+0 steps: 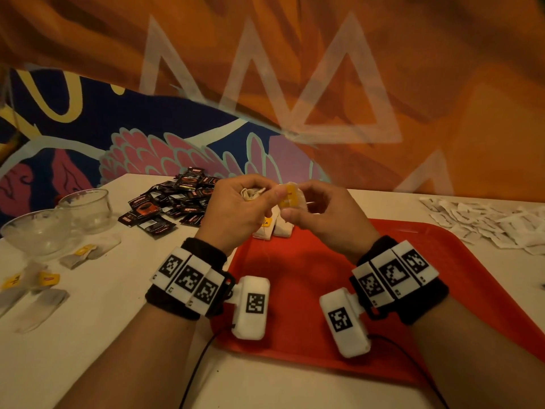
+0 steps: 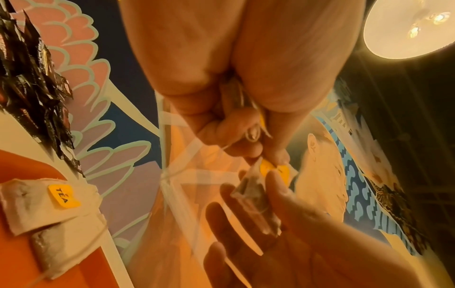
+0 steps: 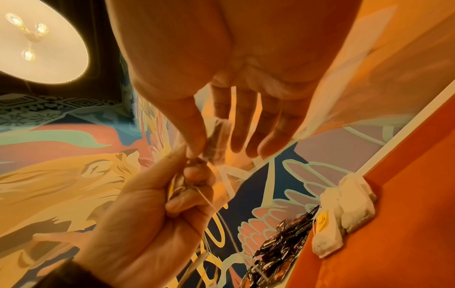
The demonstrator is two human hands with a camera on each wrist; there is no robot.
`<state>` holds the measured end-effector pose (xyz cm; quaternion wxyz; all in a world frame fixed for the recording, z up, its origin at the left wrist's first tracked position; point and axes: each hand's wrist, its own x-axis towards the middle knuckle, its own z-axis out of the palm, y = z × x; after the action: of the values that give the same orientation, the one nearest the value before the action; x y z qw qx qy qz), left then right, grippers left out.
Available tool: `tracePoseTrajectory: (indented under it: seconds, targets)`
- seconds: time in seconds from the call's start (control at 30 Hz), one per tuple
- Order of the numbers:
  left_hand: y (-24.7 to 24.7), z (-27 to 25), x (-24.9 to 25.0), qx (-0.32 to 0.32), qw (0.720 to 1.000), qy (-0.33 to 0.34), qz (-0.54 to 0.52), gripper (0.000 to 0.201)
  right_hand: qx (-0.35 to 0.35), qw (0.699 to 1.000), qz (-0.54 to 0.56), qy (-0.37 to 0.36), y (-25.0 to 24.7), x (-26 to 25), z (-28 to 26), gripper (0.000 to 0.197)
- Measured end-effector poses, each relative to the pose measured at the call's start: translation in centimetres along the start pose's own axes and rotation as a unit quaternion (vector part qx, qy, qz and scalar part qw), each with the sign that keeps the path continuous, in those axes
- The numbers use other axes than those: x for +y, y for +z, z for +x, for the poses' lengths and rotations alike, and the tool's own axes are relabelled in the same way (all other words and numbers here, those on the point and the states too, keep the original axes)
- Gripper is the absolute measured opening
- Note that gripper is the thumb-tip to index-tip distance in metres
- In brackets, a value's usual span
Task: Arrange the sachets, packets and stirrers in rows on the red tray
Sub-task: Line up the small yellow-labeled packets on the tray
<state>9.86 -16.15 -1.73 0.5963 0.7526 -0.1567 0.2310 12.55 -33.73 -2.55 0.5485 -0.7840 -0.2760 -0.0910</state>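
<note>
Both hands are raised above the far edge of the red tray (image 1: 427, 261), working tea bags between them. The left hand (image 1: 236, 208) has its fingers curled round a crumpled tea bag (image 1: 250, 193), while the right hand (image 1: 321, 214) pinches a second tea bag (image 2: 256, 200) between thumb and forefinger, its yellow tag (image 1: 287, 196) showing between the two hands; the other right fingers are stretched out. A thin string runs from the left fist in the right wrist view. Two more tea bags (image 1: 274, 228) lie side by side, touching, at the tray's far left corner, one with a yellow tag reading TEA. On the white table (image 1: 103, 320), a heap of black sachets (image 1: 174, 199) sits beyond the tray to the left, white packets (image 1: 486, 222) are strewn to the right, and two glass bowls (image 1: 59, 222) and loose tea bags (image 1: 79, 255) lie at far left.
</note>
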Motion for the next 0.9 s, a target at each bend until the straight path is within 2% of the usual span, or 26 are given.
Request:
tracePoseTrajectory:
  seconds: [0.13, 0.3, 0.43, 0.53, 0.77, 0.9]
  targets:
    - [-0.20, 0.25, -0.37, 0.016, 1.000, -0.005, 0.008, 0.011, 0.004, 1.000, -0.009, 0.011, 0.10, 0.08, 0.11, 0.015]
    - [-0.19, 0.04, -0.07, -0.005, 1.000, -0.005, 0.007, 0.019, 0.011, 1.000, 0.002, 0.009, 0.21, 0.32, 0.10, 0.013]
    - [-0.34, 0.10, -0.16, 0.003, 1.000, 0.000, 0.021, 0.009, 0.008, 1.000, 0.026, 0.011, 0.26, 0.28, 0.04, 0.033]
    - [-0.25, 0.00, -0.06, -0.015, 1.000, -0.003, 0.017, 0.009, 0.022, 1.000, 0.015, -0.006, 0.26, 0.00, -0.01, 0.014]
    - [-0.12, -0.03, -0.02, -0.018, 1.000, -0.012, 0.009, 0.012, 0.036, 0.999, 0.032, 0.002, 0.27, 0.40, 0.05, 0.011]
    - [-0.21, -0.04, 0.07, -0.016, 1.000, -0.016, 0.003, 0.007, 0.035, 0.998, 0.051, 0.014, 0.24, 0.54, 0.17, 0.017]
